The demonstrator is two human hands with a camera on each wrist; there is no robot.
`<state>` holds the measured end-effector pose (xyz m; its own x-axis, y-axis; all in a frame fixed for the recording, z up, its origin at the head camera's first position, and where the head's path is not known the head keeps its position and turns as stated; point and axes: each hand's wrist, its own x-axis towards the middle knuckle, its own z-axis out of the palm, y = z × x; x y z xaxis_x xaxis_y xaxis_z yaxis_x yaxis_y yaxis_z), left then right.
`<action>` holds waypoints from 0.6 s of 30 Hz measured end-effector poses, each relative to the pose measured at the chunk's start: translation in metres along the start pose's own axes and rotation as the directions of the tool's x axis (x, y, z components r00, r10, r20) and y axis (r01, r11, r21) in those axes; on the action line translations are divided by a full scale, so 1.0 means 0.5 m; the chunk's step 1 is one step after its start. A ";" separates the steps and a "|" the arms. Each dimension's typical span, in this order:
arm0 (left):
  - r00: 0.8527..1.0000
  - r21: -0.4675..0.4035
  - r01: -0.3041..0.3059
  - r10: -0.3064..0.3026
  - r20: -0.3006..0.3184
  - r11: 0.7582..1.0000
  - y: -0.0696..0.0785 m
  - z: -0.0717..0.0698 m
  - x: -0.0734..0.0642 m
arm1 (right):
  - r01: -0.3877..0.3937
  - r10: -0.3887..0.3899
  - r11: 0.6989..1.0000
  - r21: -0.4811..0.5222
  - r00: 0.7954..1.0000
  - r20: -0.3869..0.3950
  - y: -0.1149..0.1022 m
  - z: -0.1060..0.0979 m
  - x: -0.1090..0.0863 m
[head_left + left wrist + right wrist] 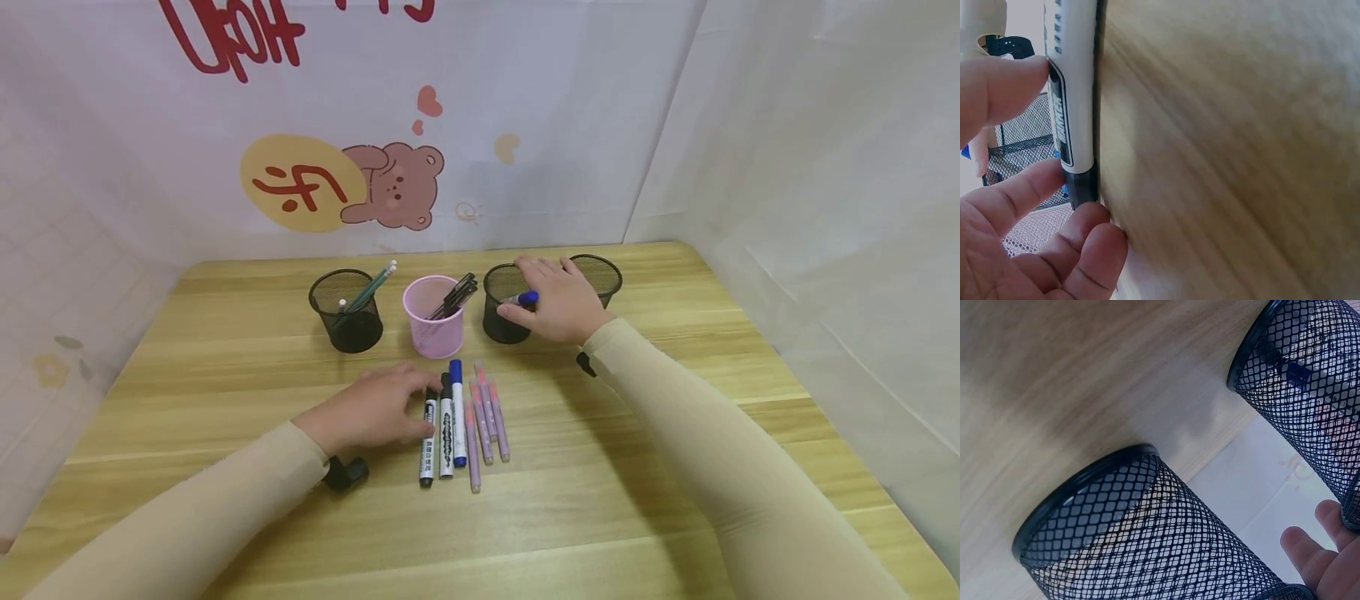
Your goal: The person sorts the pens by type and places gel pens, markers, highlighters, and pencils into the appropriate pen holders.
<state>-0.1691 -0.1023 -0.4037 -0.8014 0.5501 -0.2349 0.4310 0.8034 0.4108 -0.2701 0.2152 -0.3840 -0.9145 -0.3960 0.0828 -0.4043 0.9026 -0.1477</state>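
Observation:
A black-capped whiteboard marker [427, 446] lies at the left of a row of pens on the table. My left hand [371, 408] holds it, thumb at the barrel and fingers curled about the cap end, as the left wrist view shows. Beside it are another black marker [447, 433] and a blue marker [458, 417]. My right hand [562, 304] spreads over a black mesh cup [504, 325], fingertips at its rim. A blue-capped marker [529, 297] leans inside that cup, its lower end [1300, 375] visible through the mesh.
Several purple pens [489, 421] lie right of the markers. A pink mesh cup [435, 337] holds black pens. The leftmost black cup [356, 333] holds green pencils [367, 292]. Another black mesh cup [1147, 537] stands at the right, partly behind my right hand.

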 end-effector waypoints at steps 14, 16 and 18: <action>1.000 0.016 -0.003 0.003 0.009 1.000 -0.002 -0.002 0.001 | 0.002 -0.002 1.000 0.004 1.000 0.005 -0.001 -0.001 0.000; 1.000 0.017 -0.008 0.008 0.007 1.000 -0.003 -0.005 0.002 | 0.002 -0.002 1.000 0.006 1.000 0.006 -0.001 -0.001 0.000; 1.000 0.010 -0.004 0.004 0.009 1.000 -0.002 -0.007 0.002 | 0.004 -0.004 1.000 0.007 1.000 0.004 0.001 0.001 0.001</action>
<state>-0.1717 -0.1036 -0.4012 -0.7962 0.5549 -0.2411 0.4380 0.8035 0.4032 -0.2706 0.2154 -0.3846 -0.9131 -0.4000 0.0790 -0.4076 0.9001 -0.1540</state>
